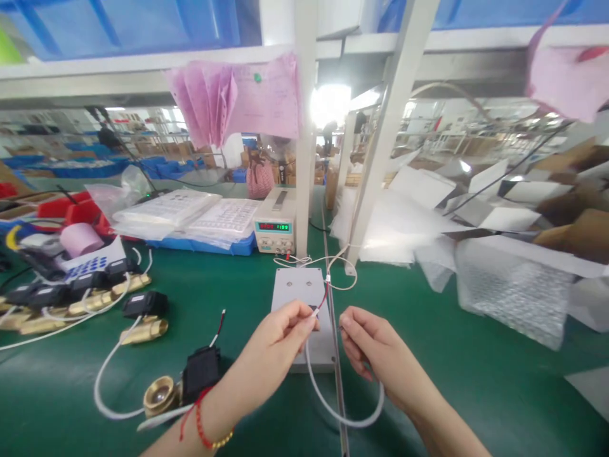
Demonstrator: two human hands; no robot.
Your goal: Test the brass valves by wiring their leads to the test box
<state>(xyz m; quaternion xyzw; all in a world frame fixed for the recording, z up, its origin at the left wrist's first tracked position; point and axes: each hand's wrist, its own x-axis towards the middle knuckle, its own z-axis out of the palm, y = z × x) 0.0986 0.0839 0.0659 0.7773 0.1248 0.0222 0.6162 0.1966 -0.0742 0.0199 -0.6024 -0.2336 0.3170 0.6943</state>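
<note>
head-worn view, forward and down, close over green bench (428,381)

On the table (214,285) a flat box (299,289) lies in the middle, with the meter unit (275,226) just behind it, beside a post (304,158). Trays (190,216) lie left of the unit and valves (143,327) nearer on the left. The left hand (280,336) and right hand (371,349) meet over the box's near edge, a cable (333,409) looping between them. Bubble wrap (514,292) lies right.

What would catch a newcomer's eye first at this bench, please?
The left hand and right hand pinch a white cable that loops over the green table, in front of a grey box. At the left lie brass valves, and a power supply with a lit display stands behind the box.
</note>
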